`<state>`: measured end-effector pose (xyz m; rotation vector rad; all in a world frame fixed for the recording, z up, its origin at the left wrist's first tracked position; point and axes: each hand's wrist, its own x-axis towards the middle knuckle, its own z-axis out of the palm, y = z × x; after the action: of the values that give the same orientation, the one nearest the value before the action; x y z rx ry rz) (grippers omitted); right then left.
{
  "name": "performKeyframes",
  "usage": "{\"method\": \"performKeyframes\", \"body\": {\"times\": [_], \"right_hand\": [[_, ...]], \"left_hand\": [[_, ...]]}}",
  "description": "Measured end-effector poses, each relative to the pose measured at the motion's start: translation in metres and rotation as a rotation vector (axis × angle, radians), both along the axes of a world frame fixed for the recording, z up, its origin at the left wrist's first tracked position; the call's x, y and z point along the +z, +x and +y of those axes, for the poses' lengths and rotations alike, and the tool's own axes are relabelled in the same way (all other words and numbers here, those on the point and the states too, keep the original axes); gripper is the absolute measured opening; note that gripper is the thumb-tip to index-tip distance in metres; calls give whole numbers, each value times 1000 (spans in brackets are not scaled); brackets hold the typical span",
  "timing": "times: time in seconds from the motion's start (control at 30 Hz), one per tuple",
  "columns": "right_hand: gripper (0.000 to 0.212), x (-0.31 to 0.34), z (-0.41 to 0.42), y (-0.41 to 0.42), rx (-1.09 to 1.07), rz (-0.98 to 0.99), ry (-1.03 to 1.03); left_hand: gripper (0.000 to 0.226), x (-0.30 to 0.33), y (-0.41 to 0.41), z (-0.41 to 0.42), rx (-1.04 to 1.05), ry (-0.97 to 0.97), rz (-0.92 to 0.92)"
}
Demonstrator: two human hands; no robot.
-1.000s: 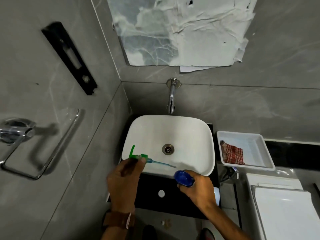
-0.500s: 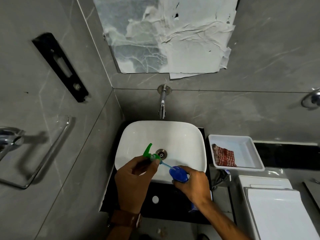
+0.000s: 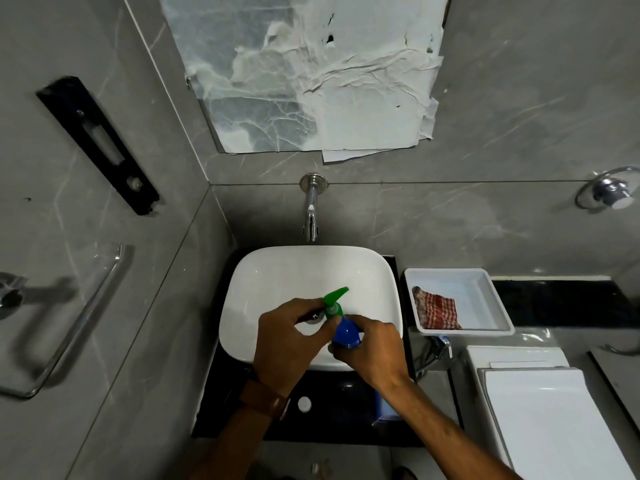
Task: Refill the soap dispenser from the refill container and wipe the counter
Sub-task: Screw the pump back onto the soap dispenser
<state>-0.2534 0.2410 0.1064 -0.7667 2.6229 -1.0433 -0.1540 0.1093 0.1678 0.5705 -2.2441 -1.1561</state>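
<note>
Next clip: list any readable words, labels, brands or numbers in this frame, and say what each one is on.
None can be read.
Blue bottle: no label shows; the right hand wraps it.
Green pump, at the left hand: no marking.
Paper over the mirror: blank and crumpled.
White tray and checked cloth: no print.

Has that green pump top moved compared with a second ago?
Yes. The green pump top has swung from the sink's front-left rim toward the drain, and its tube now sits down in the blue bottle instead of hanging free.
</note>
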Motion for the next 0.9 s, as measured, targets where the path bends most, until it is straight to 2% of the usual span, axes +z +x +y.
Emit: {"method": "performKeyframes", "body": {"times": [0.1, 0.37, 0.67, 0.8, 0.9], "right_hand": [[55, 4, -3, -2, 5, -8, 7], [57, 8, -1, 1, 18, -51, -17], [52, 8, 3, 9, 28, -64, -44], [54, 8, 3, 12, 11, -65, -55], [53, 9, 5, 11, -3, -72, -70]], "left_hand": [[37, 4, -7, -9, -71, -80, -21], [38, 3, -1, -12, -171, -108, -66], [50, -7, 2, -9, -205, -38, -57], [39, -14, 3, -11, -218, 40, -39], [34, -17, 7, -13, -258, 3, -67]]}}
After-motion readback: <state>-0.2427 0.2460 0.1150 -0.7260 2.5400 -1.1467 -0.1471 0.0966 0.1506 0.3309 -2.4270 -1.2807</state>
